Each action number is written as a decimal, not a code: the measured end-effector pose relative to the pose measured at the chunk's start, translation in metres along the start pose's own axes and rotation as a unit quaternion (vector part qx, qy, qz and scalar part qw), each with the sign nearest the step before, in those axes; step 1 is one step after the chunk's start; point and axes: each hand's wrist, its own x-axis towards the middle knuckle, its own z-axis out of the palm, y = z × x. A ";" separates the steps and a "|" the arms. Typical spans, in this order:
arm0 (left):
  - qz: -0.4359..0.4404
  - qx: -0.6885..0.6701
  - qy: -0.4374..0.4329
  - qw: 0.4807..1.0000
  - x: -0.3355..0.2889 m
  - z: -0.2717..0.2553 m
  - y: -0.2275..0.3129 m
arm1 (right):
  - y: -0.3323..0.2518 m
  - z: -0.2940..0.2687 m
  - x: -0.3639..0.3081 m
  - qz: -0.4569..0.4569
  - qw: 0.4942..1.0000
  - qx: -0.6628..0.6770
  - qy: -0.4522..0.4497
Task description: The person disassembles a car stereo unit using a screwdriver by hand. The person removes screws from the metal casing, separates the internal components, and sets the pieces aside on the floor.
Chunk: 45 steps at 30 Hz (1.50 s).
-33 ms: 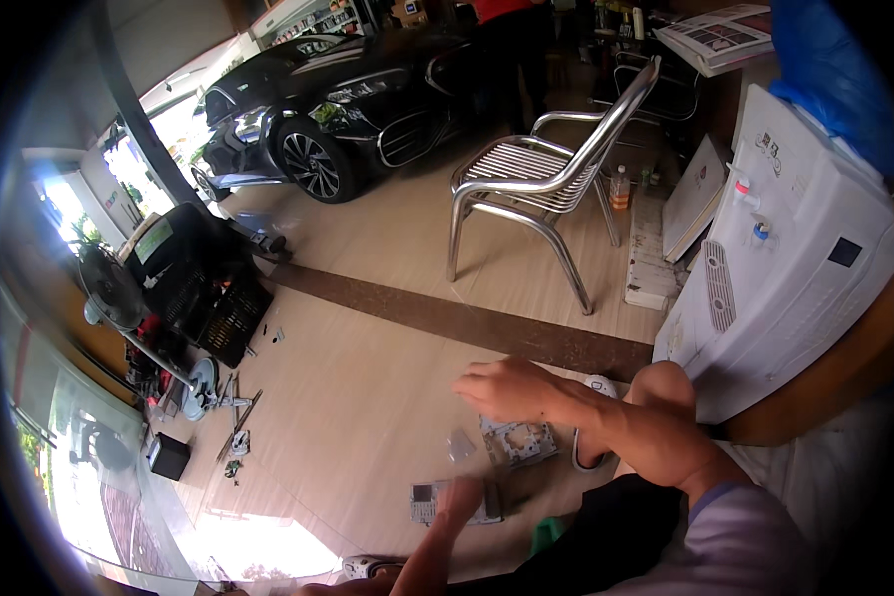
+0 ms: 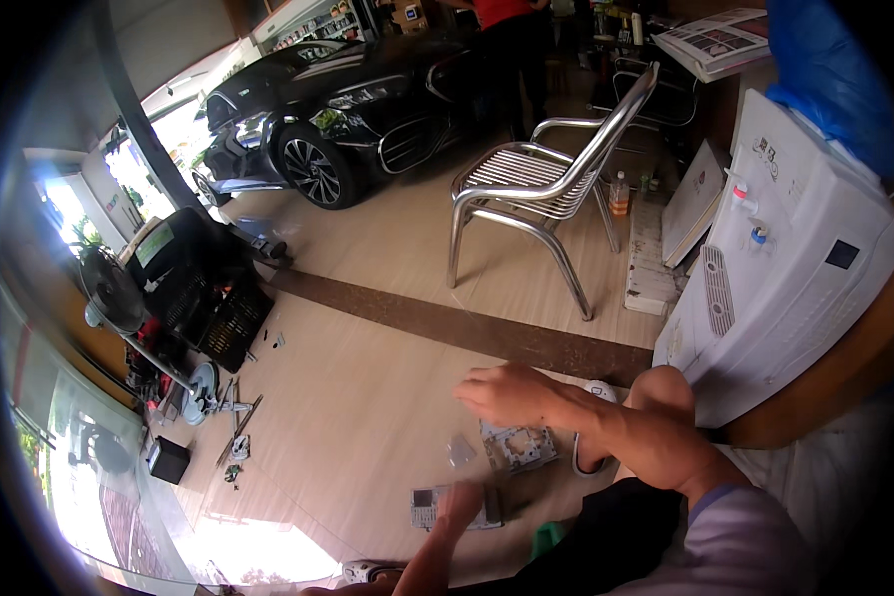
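My left hand (image 2: 460,505) rests over a flat grey device with a small dark window and a keypad-like grid (image 2: 425,507), lying on the tiled floor. Its fingers are blurred, so their grip does not show. Higher up, my right hand (image 2: 497,392) is raised with the fingers curled together. Whatever it may hold is too small or hidden. Below that hand lies a grey metal frame (image 2: 526,449) with cut-outs, close to my slippered foot (image 2: 593,452). A small clear plastic piece (image 2: 459,451) sits on the floor between the device and the frame.
A metal slatted chair (image 2: 536,179) stands ahead, with a black car (image 2: 358,109) behind it. At right is a white water dispenser (image 2: 785,248). On the left are a black crate (image 2: 230,318), a fan (image 2: 111,288), a black box (image 2: 169,458) and loose parts. Someone in red stands far back.
The far part of the scene sits slightly lower in the picture. Both hands keep nearly the same places, and the device and frame have not visibly moved.
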 end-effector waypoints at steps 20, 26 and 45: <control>0.098 0.144 0.073 0.982 0.021 0.039 -0.031 | 0.007 0.007 -0.001 -0.027 0.998 -0.048 -0.024; 0.158 0.144 0.064 0.975 0.041 0.061 -0.069 | 0.005 -0.001 0.001 0.015 0.999 -0.013 -0.026; -0.154 -0.619 0.032 0.769 0.186 -0.007 -0.052 | 0.037 -0.083 -0.008 0.218 0.964 -0.036 0.150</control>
